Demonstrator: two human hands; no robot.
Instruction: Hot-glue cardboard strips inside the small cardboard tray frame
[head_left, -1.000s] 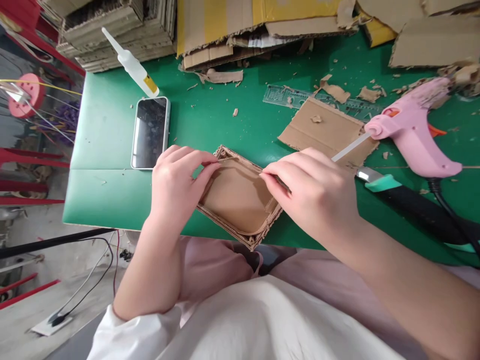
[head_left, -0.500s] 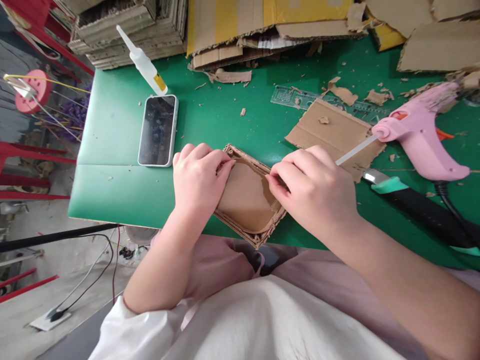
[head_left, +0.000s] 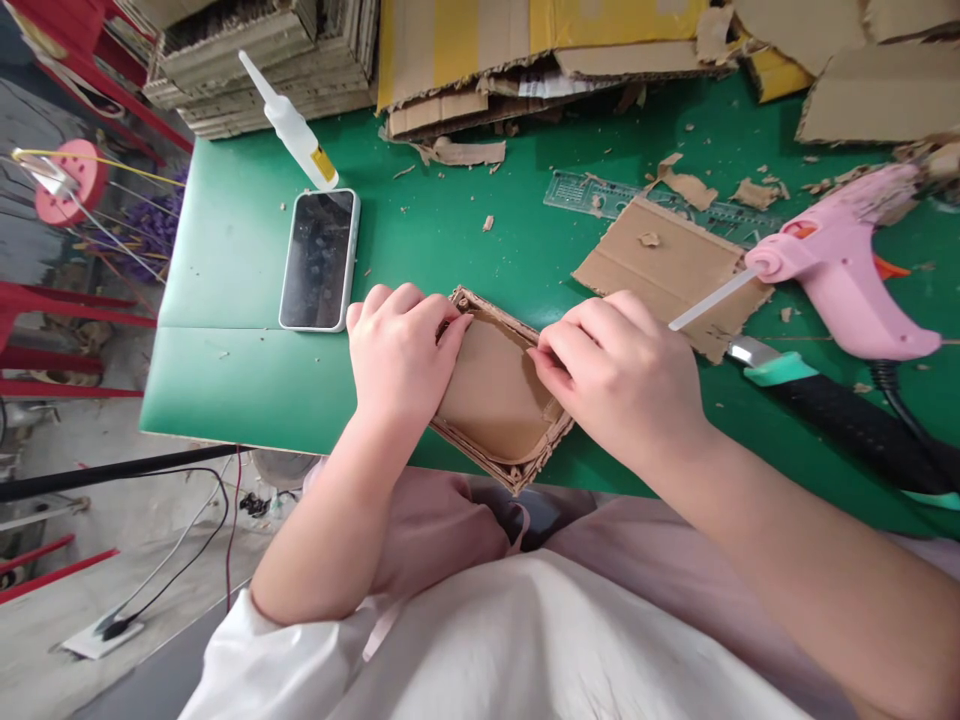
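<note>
A shallow cardboard tray (head_left: 495, 395) with layered corrugated walls lies at the near edge of the green table (head_left: 240, 290). My left hand (head_left: 397, 355) rests curled over its left wall, fingertips pressed on the rim near the far corner. My right hand (head_left: 619, 375) is closed on the right wall, with thumb and fingers pinching the cardboard strip there. Much of both side walls is hidden under my hands.
A phone (head_left: 320, 258) lies left of the tray, a white glue bottle (head_left: 294, 128) behind it. A flat cardboard piece (head_left: 667, 270), a green ruler (head_left: 592, 192), a pink glue gun (head_left: 844, 275) and a teal-tipped knife (head_left: 772, 368) lie right. Stacked cardboard (head_left: 525, 50) fills the back.
My left hand has slid right and curled down over the tray's left wall. My right hand keeps its pinch on the right wall. The view has shifted slightly.
</note>
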